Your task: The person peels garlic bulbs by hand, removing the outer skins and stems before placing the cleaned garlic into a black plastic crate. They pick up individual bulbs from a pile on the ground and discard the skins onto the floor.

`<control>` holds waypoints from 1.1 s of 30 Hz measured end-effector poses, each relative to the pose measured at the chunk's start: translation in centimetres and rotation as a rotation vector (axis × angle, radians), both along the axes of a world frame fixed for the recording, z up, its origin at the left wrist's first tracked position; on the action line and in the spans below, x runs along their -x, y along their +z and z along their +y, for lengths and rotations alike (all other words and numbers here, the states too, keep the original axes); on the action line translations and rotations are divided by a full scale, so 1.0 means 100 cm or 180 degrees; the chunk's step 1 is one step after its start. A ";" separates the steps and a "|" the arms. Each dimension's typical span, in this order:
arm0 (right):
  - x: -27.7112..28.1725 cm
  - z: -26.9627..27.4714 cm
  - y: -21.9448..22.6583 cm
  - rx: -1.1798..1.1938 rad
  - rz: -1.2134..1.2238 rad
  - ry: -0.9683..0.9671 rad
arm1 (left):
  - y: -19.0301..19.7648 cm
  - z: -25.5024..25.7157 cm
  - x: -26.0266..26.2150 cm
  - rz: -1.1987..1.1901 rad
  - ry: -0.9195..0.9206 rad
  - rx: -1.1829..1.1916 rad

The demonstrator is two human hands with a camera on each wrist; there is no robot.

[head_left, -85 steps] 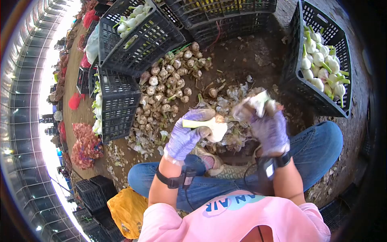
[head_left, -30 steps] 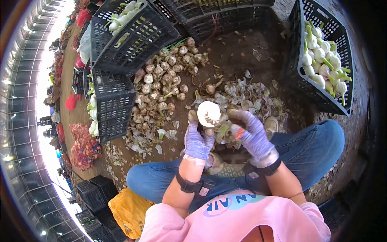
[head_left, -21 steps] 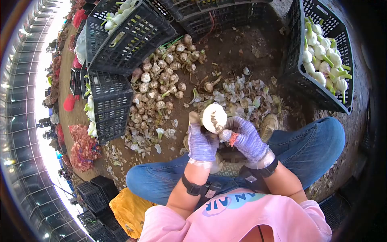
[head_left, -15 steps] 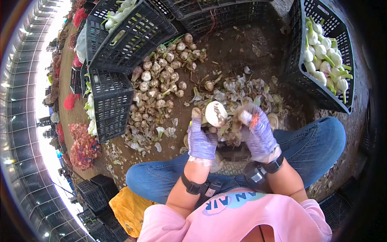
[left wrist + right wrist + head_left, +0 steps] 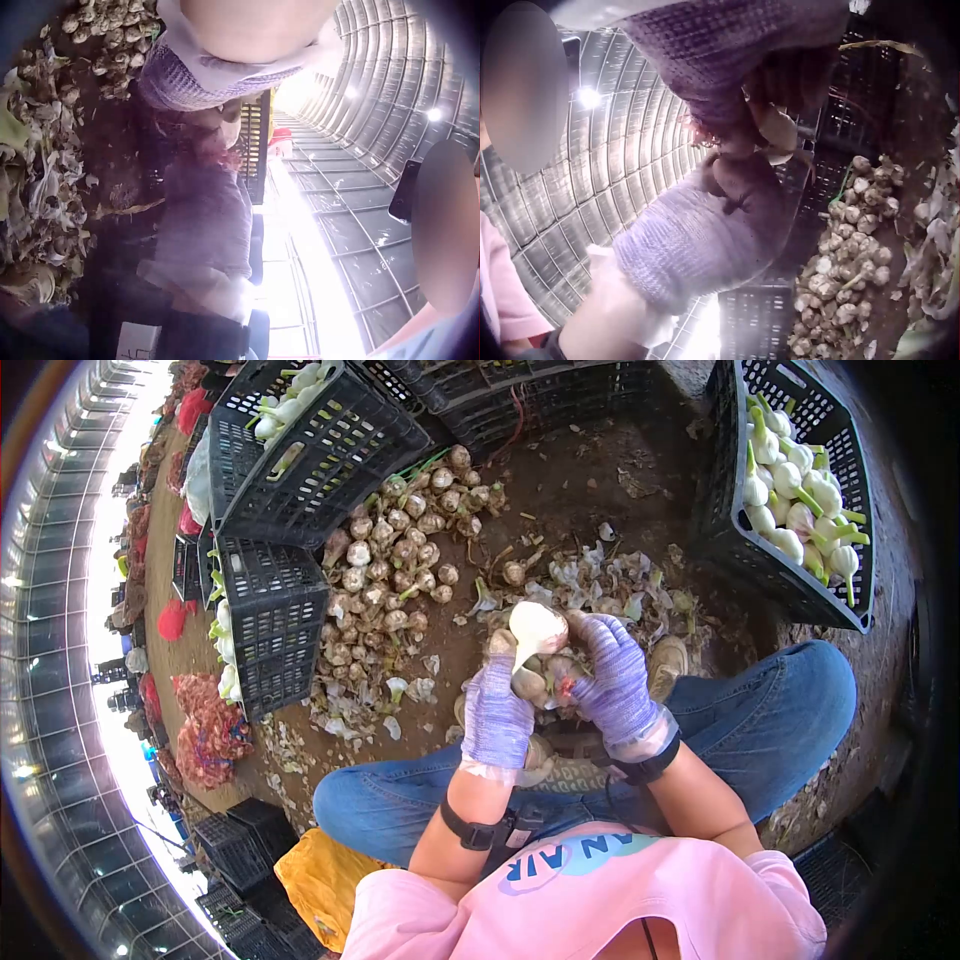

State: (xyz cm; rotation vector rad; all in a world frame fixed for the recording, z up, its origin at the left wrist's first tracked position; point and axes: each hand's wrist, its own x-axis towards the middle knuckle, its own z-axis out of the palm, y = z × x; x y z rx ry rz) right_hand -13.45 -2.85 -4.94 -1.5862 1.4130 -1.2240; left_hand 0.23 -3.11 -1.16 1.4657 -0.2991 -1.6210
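Observation:
A white garlic bulb (image 5: 538, 626) is held up between both hands in the head view, its short stem pointing down toward the left thumb. My left hand (image 5: 498, 705), in a purple knit glove with worn brown fingertips, grips the stem end. On the bulb's right side, the curled fingers and thumb of my right hand (image 5: 618, 685) pinch it; an orange-red patch marks that glove's thumb. The right wrist view shows part of the pale bulb (image 5: 778, 135) behind the right fingers. Gloves hide most of it in the left wrist view.
Unpeeled garlic bulbs (image 5: 400, 560) lie heaped on the dirt floor, beside scattered papery skins (image 5: 600, 580). Black crates stand around: one at right (image 5: 720, 550) with clean bulbs, others at left (image 5: 275, 625) and behind. A yellow bag (image 5: 320, 880) lies by the left knee.
My right hand has come back from the right onto the bulb. The bulb has turned from its root end facing up to lying side-on, stem downward. Earlier, the right hand held another pale piece.

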 end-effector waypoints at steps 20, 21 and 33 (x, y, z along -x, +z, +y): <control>0.020 -0.021 -0.007 -0.1316 -0.2663 -0.1046 | 0.000 0.032 -0.026 -0.0036 -0.0905 0.0077; 0.031 -0.026 -0.018 -0.1334 -0.3014 -0.1203 | 0.002 0.031 -0.033 -0.0099 -0.1213 0.0323; -0.001 -0.013 -0.050 0.0281 -0.3440 -0.0669 | 0.051 -0.069 0.076 -0.0905 -0.2751 0.3095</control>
